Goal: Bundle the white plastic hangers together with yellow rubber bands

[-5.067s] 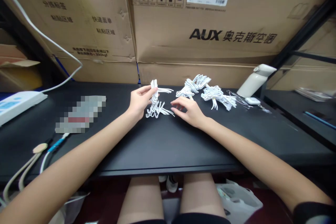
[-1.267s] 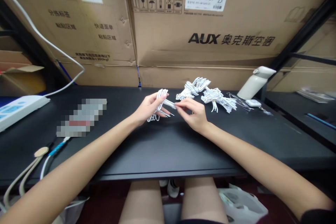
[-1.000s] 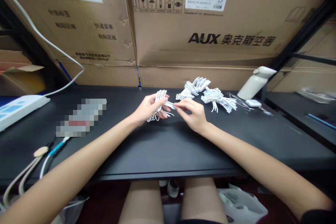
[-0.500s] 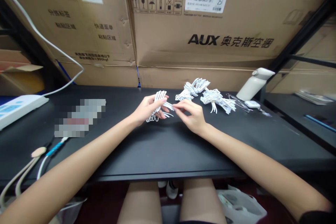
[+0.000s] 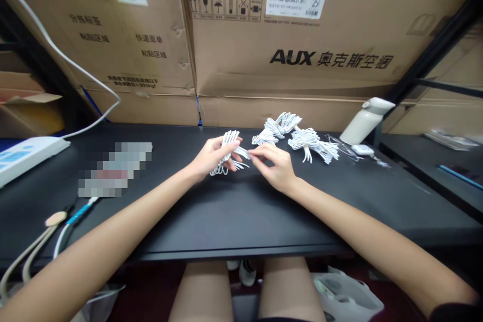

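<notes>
My left hand [image 5: 213,156] is closed round a bundle of thin white cords [image 5: 229,140], whose looped ends stick out above and below the fingers. Loose ends of that bundle point right, toward my right hand [image 5: 273,163]. The thumb and fingertips of my right hand pinch the tip of a cord from the bundle. Behind and to the right of my right hand, more bundles of white cords [image 5: 307,140] lie on the black table [image 5: 234,216].
Large cardboard boxes [image 5: 294,45] stand along the back. A white bottle [image 5: 364,122], a small white case [image 5: 362,150] and glasses [image 5: 343,148] are at the right. At the left are a power strip [image 5: 33,156], a pixelated object [image 5: 116,168] and cables [image 5: 77,215].
</notes>
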Demonstrator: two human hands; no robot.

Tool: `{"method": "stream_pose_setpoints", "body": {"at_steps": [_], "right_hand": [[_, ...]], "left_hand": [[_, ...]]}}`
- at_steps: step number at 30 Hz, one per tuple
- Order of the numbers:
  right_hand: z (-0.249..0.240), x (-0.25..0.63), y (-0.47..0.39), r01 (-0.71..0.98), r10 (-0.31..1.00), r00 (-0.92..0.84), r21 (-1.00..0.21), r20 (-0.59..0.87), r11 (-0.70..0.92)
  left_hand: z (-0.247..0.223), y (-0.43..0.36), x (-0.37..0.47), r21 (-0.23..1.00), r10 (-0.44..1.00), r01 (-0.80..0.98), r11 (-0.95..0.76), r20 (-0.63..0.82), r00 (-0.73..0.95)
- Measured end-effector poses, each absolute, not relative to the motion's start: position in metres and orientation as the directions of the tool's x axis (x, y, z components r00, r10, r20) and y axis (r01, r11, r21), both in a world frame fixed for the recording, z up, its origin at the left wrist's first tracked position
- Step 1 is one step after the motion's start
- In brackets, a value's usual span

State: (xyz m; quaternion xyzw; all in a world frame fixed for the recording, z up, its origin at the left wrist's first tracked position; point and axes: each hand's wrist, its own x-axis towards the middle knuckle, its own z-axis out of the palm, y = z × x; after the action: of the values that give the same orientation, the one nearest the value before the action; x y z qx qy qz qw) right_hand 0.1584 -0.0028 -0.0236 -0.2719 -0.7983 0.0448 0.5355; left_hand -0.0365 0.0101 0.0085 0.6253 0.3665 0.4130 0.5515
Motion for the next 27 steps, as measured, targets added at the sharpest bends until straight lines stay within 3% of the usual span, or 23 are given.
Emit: {"method": "stream_pose_setpoints", "body": {"at_steps": [4, 9, 11, 14, 19, 22, 27], "right_hand": [[-0.024, 0.158, -0.003, 0.383, 0.489, -0.282, -0.370, 0.826, 0.846], [-0.023, 0.160, -0.004, 0.369, 0.678, -0.162, -0.593, 0.717, 0.716], [-0.023, 0.161, -0.003, 0.373, 0.711, -0.164, -0.625, 0.684, 0.686], [-0.025, 0.162, -0.002, 0.405, 0.695, -0.341, -0.569, 0.633, 0.716], [-0.027, 0.161, -0.004, 0.420, 0.607, -0.654, -0.450, 0.452, 0.788], [-0.026, 0.161, -0.003, 0.435, 0.600, -0.681, -0.427, 0.420, 0.793], [-0.026, 0.164, 0.002, 0.515, 0.667, -0.579, -0.424, 0.470, 0.745]], "left_hand": [[0.009, 0.009, -0.036, 0.993, 0.916, -0.001, -0.116, 0.107, 0.386], [0.014, 0.013, -0.039, 0.992, 0.946, -0.045, -0.122, 0.130, 0.297], [0.015, 0.016, -0.041, 0.987, 0.965, -0.069, -0.147, 0.159, 0.211], [0.015, 0.020, -0.043, 0.985, 0.977, -0.063, -0.160, 0.168, 0.135], [0.008, 0.021, -0.041, 0.982, 0.969, -0.033, -0.183, 0.186, 0.164], [0.004, 0.021, -0.041, 0.984, 0.967, 0.015, -0.178, 0.172, 0.188], [0.003, 0.023, -0.042, 0.985, 0.969, 0.077, -0.153, 0.134, 0.208]]}}
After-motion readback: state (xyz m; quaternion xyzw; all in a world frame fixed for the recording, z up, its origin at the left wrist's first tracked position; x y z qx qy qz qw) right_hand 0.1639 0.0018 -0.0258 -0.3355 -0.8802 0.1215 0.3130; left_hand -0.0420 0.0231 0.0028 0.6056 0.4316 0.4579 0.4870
